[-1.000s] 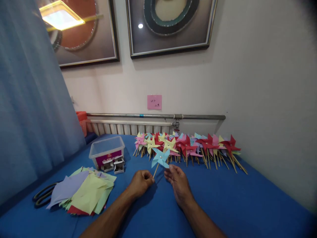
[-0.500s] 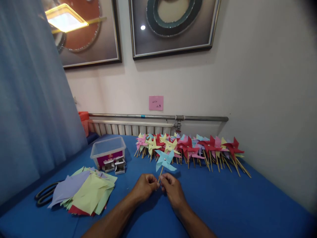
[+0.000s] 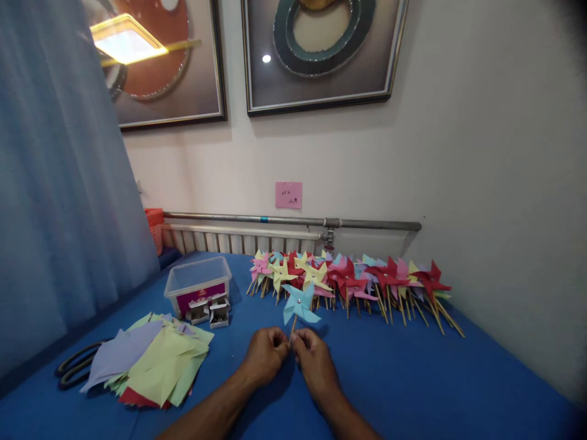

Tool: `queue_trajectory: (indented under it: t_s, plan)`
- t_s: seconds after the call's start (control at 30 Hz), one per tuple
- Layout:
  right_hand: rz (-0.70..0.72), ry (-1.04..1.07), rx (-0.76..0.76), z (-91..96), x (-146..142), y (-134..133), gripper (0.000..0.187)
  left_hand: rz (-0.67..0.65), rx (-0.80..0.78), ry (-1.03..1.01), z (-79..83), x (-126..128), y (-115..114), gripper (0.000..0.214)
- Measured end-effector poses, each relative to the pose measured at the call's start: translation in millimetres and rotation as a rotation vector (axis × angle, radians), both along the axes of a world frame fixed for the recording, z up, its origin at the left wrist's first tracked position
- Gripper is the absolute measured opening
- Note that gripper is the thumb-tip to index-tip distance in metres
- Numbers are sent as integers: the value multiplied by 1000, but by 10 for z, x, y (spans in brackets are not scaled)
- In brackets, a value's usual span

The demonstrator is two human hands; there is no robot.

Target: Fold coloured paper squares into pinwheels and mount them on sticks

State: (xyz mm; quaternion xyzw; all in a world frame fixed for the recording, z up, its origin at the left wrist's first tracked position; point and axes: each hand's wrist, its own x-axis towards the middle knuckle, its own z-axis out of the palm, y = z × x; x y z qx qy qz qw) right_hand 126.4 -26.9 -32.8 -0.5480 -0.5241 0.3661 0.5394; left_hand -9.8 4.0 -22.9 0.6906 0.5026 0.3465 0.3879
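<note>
Between my two hands stands a light blue paper pinwheel (image 3: pixel 299 302) on a thin wooden stick, its blades facing me with a small silver pin at the centre. My left hand (image 3: pixel 266 354) pinches the lower part of the stick from the left. From the right, my right hand (image 3: pixel 313 357) pinches the same stick, fingertips close to those of the left. The stick's lower end is hidden by the fingers. Just behind, finished pinwheels (image 3: pixel 346 278) in red, yellow, pink and blue lie in a long row.
To the left is a pile of coloured paper sheets (image 3: pixel 158 360) over black-handled scissors (image 3: pixel 77 365). Behind it stand a clear plastic tub (image 3: pixel 197 275) and small open boxes (image 3: pixel 219 313) of pins. A blue curtain (image 3: pixel 68 183) hangs at left; a metal pipe (image 3: pixel 376 225) runs along the wall.
The pinwheel and both hands have shifted slightly left and down in view, and its blades have turned a little. The camera view has tipped up slightly. Both hands keep their pinch.
</note>
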Motion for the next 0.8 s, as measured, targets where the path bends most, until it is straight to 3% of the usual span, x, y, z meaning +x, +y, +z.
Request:
queue_trajectory:
  t_s: [0.27,0.6,0.8]
  plan:
    - [16,-235,138,97,-114,-168,24,166,92,183,-26,-100,239,15]
    - [-62,-202,140,74,-64,-151,24,298,69,293,128,519,738,13]
    - [-52,-182,114,72,-74,-140,23,307,35,364,137,637,819,17]
